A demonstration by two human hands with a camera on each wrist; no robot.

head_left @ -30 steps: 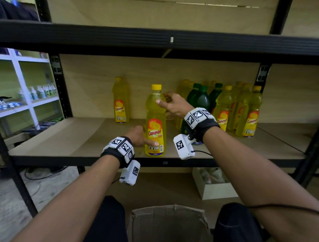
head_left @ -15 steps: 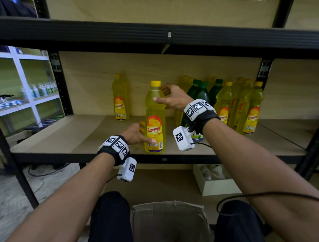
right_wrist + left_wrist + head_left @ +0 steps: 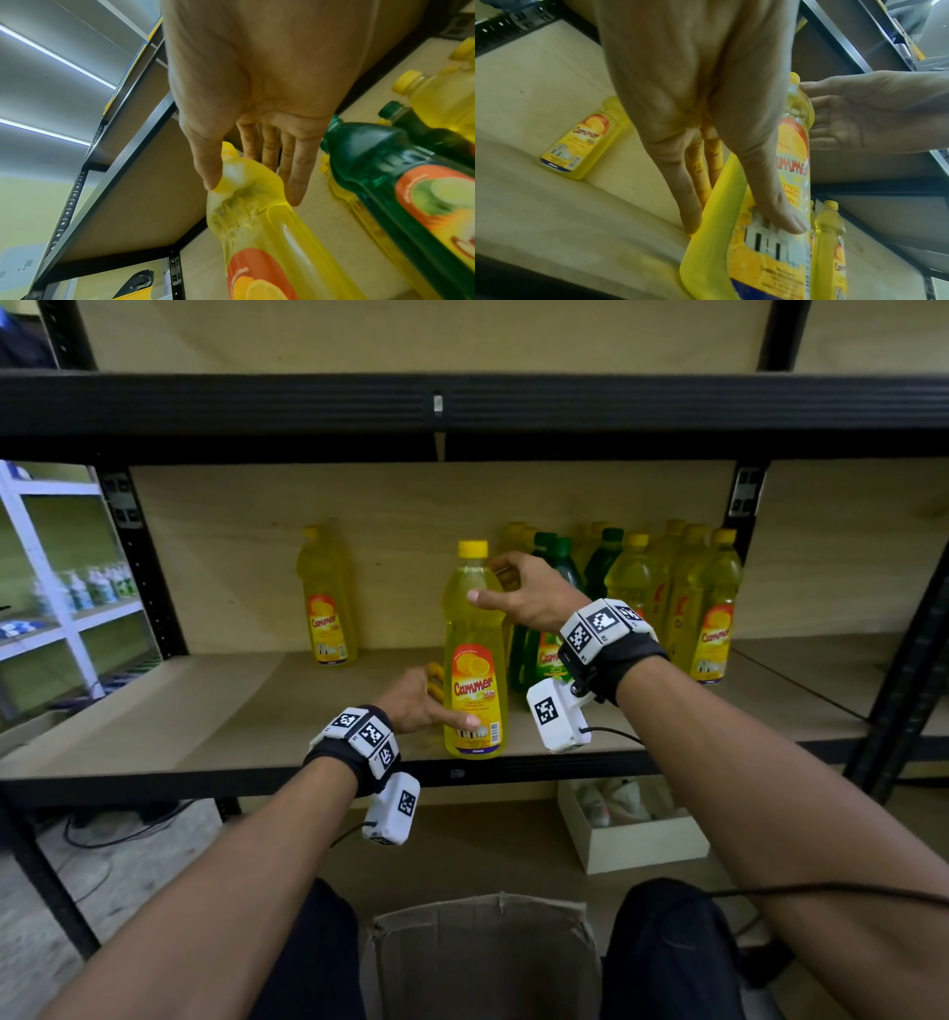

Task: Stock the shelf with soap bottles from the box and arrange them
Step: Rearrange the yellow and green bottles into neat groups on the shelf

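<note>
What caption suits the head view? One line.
Left hand and right hand hold an upright yellow soap bottle at the front of the shelf.

We see a white metal shelving unit (image 3: 51, 588) standing to the left against a pale green wall (image 3: 61, 531). Below it, the rough grey concrete floor (image 3: 31, 906) carries loose black cables (image 3: 118, 834). Overhead, long white strip lights (image 3: 58, 56) run across the grey ceiling (image 3: 38, 91).
</note>
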